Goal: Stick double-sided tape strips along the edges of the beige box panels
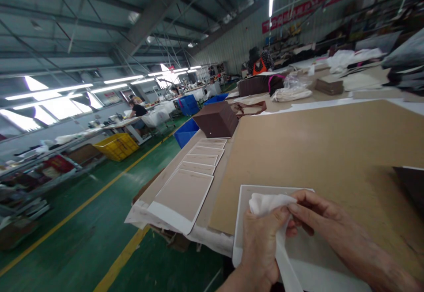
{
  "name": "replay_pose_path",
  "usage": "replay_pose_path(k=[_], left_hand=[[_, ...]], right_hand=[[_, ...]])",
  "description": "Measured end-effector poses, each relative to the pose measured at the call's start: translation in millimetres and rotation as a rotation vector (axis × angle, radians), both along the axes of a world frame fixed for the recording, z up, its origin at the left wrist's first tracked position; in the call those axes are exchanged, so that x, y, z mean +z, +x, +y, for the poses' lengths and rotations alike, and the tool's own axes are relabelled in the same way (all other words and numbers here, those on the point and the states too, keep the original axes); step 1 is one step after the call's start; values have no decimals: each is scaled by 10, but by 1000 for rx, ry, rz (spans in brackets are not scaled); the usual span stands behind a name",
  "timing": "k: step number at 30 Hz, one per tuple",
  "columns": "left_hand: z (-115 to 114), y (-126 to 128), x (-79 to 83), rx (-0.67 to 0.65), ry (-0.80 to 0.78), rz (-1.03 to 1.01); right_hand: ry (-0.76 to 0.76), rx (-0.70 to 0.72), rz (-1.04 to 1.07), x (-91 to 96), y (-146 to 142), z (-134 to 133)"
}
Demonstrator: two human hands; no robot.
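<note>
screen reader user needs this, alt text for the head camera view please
A left hand and right hand pinch a white cloth over a white-edged card on a cardboard-covered table. A row of similar cards and a dark brown stack lie further along.

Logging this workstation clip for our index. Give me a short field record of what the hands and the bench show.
left hand: grips a white cloth
right hand: fingers pinch the same cloth
under the hands: white-bordered sheet, flat on the table
table top: covered with brown cardboard
to the left: row of similar sheets, overlapping
farther back: brown stack, blue bin
background: person in orange at another table
</note>
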State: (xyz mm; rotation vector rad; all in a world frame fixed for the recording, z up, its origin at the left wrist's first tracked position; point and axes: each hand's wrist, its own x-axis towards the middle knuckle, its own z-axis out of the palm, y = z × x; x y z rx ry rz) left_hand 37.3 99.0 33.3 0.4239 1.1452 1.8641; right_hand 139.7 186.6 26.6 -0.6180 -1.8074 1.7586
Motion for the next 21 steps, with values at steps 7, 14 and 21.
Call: replay_pose_path(k=[7, 14, 21], left_hand=[[5, 60, 11, -48, 15, -27], [-67, 41, 106, -134, 141, -102], [-63, 104, 50, -86, -15, 79]], right_hand=[[-34, -117, 10, -32, -36, 61], [-280, -192, 230, -34, -6, 88], [-644, -47, 235, 11, -70, -164]])
